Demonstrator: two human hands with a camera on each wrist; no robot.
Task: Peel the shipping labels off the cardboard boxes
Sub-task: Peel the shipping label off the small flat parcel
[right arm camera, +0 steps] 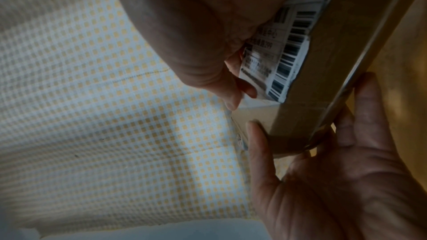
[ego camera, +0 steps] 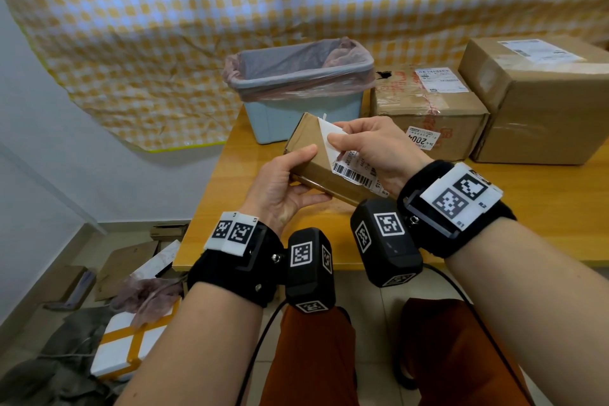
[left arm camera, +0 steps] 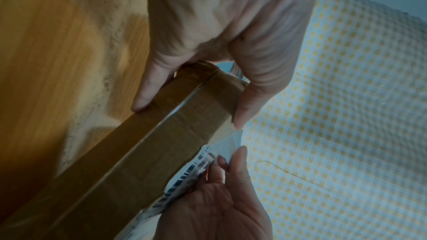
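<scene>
The shipping label (right arm camera: 293, 30) on the narrow cardboard box (right arm camera: 342, 61) carried a barcode and, at its end, the digits "015"; its smaller print was too blurred to read. A small sticker (ego camera: 423, 138) on the side of the middle box (ego camera: 431, 115) read "2004". The wrist bands bore square coded markers, one tagged "R2" (ego camera: 482, 204).

Small cardboard box (ego camera: 316, 155) held above the worktop (ego camera: 543, 208), its shipping label (ego camera: 354, 168) partly peeled.

The box is narrow, brown and tilted, gripped at its near end by the left hand (ego camera: 283, 188). The right hand (ego camera: 372, 152) pinches the label's lifted white corner, while its barcoded part remains stuck to the top face. A medium taped box (ego camera: 431, 115) and a large box (ego camera: 540, 99) stand on the worktop, each with its label on top.
</scene>
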